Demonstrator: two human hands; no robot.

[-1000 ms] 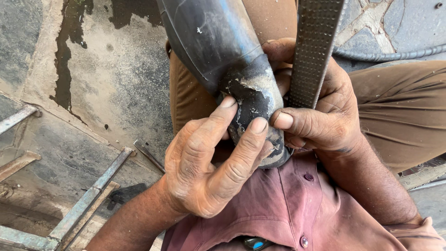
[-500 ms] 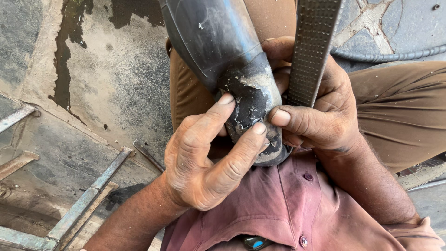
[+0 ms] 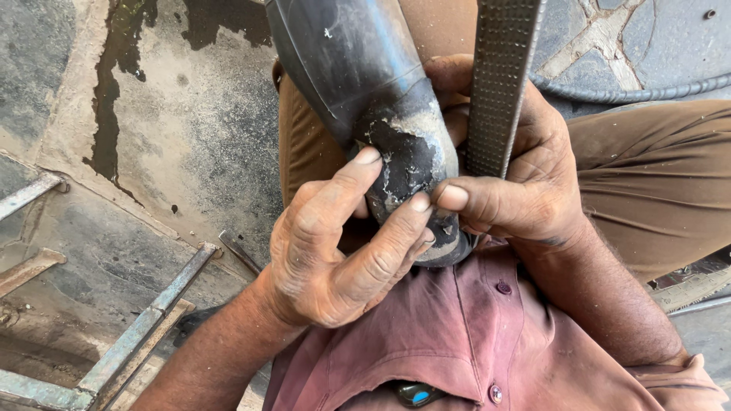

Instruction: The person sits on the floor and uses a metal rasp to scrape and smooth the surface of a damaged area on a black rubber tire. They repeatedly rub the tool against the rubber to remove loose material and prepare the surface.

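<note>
rubber tube (image 3: 358,68) runs 11-to-5 o'clock, end between hands | left hand (image 3: 343,243) pinches patch | right hand (image 3: 525,190) grips tube, rasp (image 3: 499,84)

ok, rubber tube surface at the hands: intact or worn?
Worn. The black rubber tube shows a rough, cracked, greyish patch between the left hand and right hand; above it the rubber is smooth.

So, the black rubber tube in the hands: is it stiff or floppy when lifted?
Probably floppy: the black rubber tube folds where the left hand and right hand pinch it. Likely light for its size. Its roughened grey patch should give grip; the shiny part looks more slippery.
</note>
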